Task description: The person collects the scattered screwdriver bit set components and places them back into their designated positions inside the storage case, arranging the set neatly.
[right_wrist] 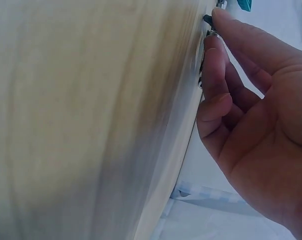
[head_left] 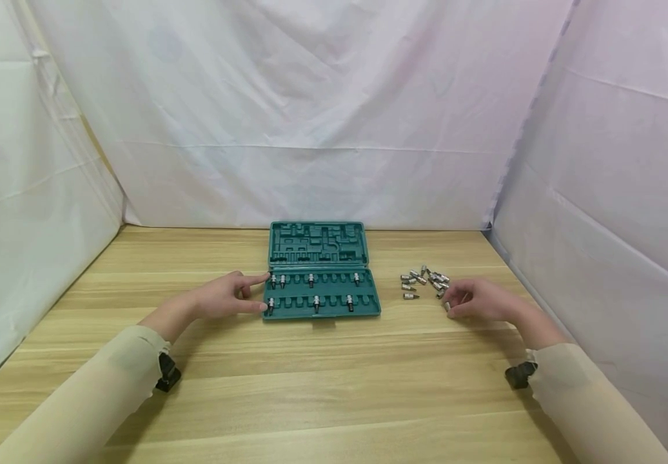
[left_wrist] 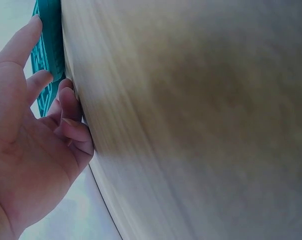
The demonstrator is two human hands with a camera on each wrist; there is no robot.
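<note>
A green bit-socket case [head_left: 324, 312] lies unfolded on the table, its lid [head_left: 318, 261] at the far side. Several bit sockets [head_left: 316, 303] stand in two rows of slots in the near half. My left hand [head_left: 222, 298] touches the case's left edge with thumb and index finger extended; its other fingers are bent in the left wrist view. Between the thumb and index finger of my right hand [head_left: 479, 299] is a bit socket [head_left: 447, 307], pinched beside the loose pile. Its dark tip pokes out in the right wrist view.
Several loose silver bit sockets [head_left: 421, 278] lie right of the case, some heaped together. The wooden table [head_left: 311, 386] ends against white cloth walls [head_left: 322, 129] at the back and sides.
</note>
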